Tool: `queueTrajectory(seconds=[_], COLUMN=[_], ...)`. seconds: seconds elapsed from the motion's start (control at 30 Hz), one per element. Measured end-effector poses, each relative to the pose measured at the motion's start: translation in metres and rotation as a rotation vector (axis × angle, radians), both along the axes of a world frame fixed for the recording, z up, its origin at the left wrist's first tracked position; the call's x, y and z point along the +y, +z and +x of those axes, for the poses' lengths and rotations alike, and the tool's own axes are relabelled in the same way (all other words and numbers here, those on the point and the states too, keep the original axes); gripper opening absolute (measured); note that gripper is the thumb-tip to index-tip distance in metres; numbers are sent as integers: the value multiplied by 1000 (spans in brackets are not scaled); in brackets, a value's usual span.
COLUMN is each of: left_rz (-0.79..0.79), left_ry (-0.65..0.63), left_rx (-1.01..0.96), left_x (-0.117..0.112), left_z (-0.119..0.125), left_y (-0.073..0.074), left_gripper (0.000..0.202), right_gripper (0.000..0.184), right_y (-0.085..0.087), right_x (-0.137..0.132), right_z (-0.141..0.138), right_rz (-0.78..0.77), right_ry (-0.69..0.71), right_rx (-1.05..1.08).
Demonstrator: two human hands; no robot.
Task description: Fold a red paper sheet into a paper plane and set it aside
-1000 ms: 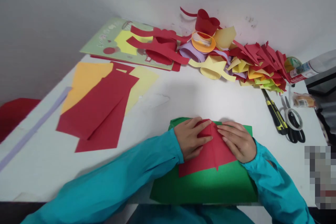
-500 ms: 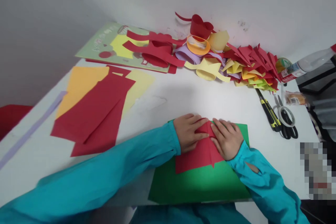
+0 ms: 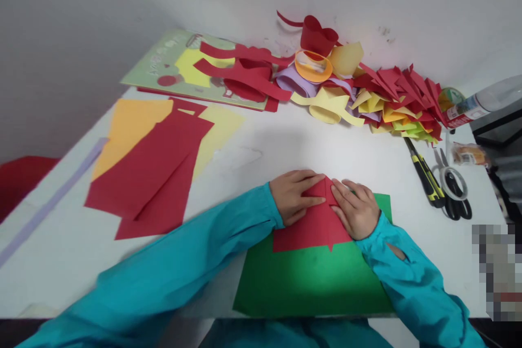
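Red paper [image 3: 308, 235] — near edge exposed

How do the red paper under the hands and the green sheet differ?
The red paper is smaller than the green sheet and lies on top of it. The red paper is creased down the middle; the green sheet's visible part looks smooth. Both are plain-coloured.

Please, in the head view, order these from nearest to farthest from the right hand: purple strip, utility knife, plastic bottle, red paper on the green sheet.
1. Red paper on the green sheet, touched by the right hand.
2. Utility knife, at the hand's right.
3. Plastic bottle, farther right, toward the back.
4. Purple strip, far to the left.
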State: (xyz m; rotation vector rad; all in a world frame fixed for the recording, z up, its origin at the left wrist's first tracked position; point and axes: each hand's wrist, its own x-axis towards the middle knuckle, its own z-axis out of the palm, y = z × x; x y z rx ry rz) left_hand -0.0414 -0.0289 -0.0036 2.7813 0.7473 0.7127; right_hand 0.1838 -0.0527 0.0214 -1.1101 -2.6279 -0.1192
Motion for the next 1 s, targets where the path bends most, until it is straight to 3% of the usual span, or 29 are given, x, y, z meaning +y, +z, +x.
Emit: queueTrajectory(seconds=[0.4, 0.73, 1.0], left_rz=[-1, -10, -23], left_ry=[33, 43, 87], left_rx=[-42, -126, 65], left_x=[-2, -2, -5], left_z=[3, 5, 6], left_y=[0, -1, 11], left_gripper=[40, 51, 48], right_gripper=[30, 29, 30], right_y=[3, 2, 3], right_x=[1, 0, 0], right_z=[-1, -2, -1], right_rz=[31, 47, 40], right_ry=[34, 29, 26], right_rx=[-26, -43, -45])
